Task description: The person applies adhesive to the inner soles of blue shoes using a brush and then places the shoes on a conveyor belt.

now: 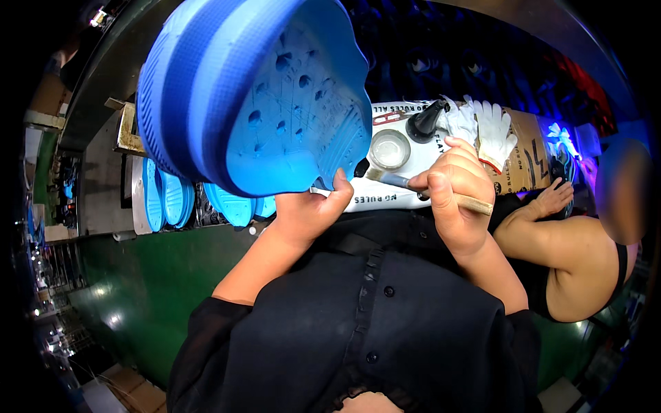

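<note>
My left hand (310, 210) grips the lower rim of a large bright blue foam clog (303, 117), thumb on the near edge. The clog is tilted so its inside faces right, showing holes and scuffed, streaked marks. A small black piece (361, 167) shows at its edge by my thumb. In my right hand (458, 186) is a brush (475, 204) with a pale wooden handle. Its bristle end points left, close to the clog's edge; whether they touch I cannot tell. Just beyond the brush, a round clear dish (390, 149) stands on the white printed surface (420, 153).
Behind the dish are a black cone-shaped container (427, 121), a red-handled tool (394, 118) and white gloves (494, 131). Several blue clogs (165, 196) lie at left. A cardboard sheet (527, 155) and another person's hand (553, 197) are at right. The floor (158, 275) is green.
</note>
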Available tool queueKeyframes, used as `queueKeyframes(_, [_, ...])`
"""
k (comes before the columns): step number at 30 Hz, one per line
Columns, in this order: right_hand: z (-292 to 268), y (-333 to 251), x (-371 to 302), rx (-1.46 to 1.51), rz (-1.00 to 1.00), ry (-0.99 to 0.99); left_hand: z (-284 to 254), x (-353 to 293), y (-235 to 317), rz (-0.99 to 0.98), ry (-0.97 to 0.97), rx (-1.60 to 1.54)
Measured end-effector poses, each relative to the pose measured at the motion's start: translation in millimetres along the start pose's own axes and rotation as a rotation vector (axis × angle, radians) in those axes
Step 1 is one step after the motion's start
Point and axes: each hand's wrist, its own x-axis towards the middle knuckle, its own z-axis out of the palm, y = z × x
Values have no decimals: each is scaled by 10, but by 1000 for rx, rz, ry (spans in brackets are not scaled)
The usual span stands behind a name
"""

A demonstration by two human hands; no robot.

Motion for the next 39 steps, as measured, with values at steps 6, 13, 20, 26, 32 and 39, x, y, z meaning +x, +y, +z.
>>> queueKeyframes(6, [92,-51,19,-142,-147,-8,-76,8,86,69,-82,167])
queueKeyframes(13, [-189,-36,-84,-251,-127,68,-58,120,198,-88,-23,-121])
queueKeyframes(20, [-475,290,-328,-204,19,317,-292,809,876,-692,-527,-696])
queueKeyframes(26, [-894,504,-760,-211,171,444,1089,1565,1337,-687,-1329,-745])
queueKeyframes(32, [-1113,545,-823,-214,204,482,3214,2972,1951,-972,-452,-1436])
queueKeyframes(39, [-1136,728,-1039,-115,371,496,2366,1936,1659,-325,-551,-935])
